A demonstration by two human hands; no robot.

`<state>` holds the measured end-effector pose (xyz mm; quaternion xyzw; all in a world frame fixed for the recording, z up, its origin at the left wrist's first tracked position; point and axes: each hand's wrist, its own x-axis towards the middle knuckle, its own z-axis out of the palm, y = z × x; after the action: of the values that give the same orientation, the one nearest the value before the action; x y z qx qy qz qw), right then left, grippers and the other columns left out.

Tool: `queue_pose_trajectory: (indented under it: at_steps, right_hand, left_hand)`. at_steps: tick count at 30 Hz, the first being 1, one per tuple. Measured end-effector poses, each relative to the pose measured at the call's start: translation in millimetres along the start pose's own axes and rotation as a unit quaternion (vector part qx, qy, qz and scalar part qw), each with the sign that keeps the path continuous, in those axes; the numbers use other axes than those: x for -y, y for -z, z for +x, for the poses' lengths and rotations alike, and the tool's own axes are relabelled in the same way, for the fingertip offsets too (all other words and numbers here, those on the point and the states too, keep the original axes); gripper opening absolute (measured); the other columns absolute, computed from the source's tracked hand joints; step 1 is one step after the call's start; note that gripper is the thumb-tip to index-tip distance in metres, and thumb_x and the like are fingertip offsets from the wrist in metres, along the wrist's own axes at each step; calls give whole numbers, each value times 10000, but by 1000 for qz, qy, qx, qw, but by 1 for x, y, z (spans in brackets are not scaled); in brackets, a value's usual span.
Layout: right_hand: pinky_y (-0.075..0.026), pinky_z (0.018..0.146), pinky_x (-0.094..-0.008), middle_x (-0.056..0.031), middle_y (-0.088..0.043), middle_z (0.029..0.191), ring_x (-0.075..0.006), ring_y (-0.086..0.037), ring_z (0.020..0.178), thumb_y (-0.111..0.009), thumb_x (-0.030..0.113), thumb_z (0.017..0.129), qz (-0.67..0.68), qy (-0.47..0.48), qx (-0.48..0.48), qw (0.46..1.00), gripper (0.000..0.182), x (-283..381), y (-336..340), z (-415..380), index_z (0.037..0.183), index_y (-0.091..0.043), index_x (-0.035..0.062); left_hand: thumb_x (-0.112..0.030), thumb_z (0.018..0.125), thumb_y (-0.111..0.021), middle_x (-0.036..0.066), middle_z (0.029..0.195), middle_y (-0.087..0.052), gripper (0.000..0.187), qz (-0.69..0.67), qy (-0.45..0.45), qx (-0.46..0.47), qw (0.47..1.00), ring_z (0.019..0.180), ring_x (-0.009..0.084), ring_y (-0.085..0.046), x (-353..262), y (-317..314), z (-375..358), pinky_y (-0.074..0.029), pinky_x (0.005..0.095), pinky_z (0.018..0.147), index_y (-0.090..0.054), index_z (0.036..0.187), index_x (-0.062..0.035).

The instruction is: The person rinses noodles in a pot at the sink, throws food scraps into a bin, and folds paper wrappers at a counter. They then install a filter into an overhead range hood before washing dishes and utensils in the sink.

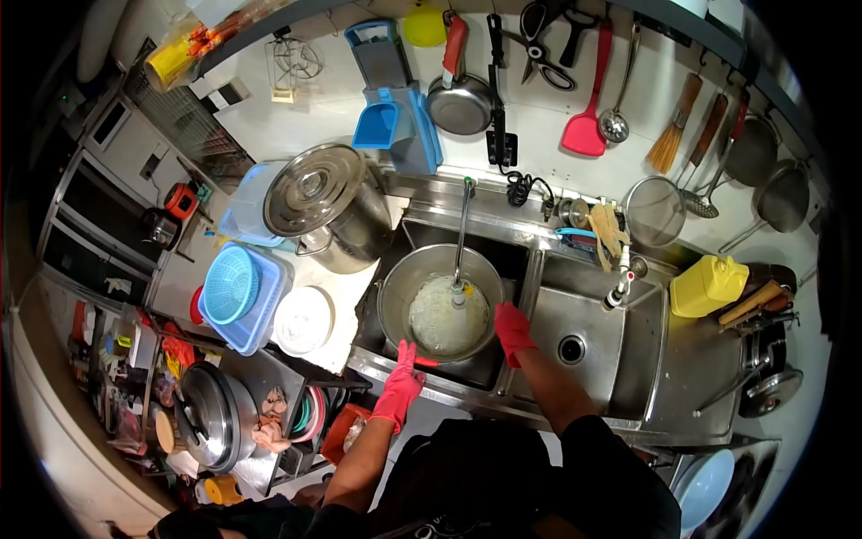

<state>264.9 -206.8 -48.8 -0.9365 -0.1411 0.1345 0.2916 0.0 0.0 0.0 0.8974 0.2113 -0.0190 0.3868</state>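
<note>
A large round metal pot (391, 305) stands in the left sink basin under the faucet (463, 229). Cloudy whitish water with foam (440, 323) lies inside it, below the faucet's spout. My left hand (401, 388), in a pinkish-red rubber glove, is at the pot's front left edge with its fingers stretched out against it. My right hand (514, 334), gloved alike, is closed at the pot's right rim; its fingertips are partly hidden.
The right basin (575, 310) has a drain. Left of the sink stand a tall lidded stockpot (346, 225), a white tub (303, 321) and a blue basket (232, 283). A yellow jug (709, 286) sits at right. Utensils hang on the wall, including a red spatula (585, 130).
</note>
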Motion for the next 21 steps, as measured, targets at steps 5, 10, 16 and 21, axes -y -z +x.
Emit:
queue_pose_trajectory:
  at_steps: [5,10,16,21]
  right_hand:
    - [-494,836,-570,-227,-668,1078,-458,-622,994,-408,396,1028,15,29,-40,999,405,-14,3,-2,1071,-637,65]
    - [-493,851,-577,-243,-677,1088,-468,-624,1019,-398,446,1020,19,-36,-14,999,470,-6,8,3,1074,-632,43]
    - [-500,858,-573,-260,-680,1073,-470,-637,1009,-390,447,1018,15,-48,-13,999,487,-2,11,3,1072,-625,24]
    - [-504,845,-574,-258,-687,1053,-470,-644,994,-393,447,1018,17,-51,-13,998,483,0,13,3,1072,-622,25]
  left_hand:
    - [8,796,-645,230,1664,-69,936,15,-1,1,1000,1530,357,-167,-1,-14,4,-288,327,1186,-165,1597,-65]
    - [35,782,-645,240,1661,-65,934,7,-8,-12,1000,1527,356,-183,0,-16,6,-314,341,1176,-193,1592,-69]
    - [60,772,-644,244,1659,-67,936,-7,-14,-19,1000,1529,352,-178,0,-16,4,-309,338,1181,-208,1589,-69]
    - [13,817,-661,228,1664,-57,936,28,-1,-5,1000,1522,346,-202,-6,-11,3,-294,313,1184,-148,1597,-62]
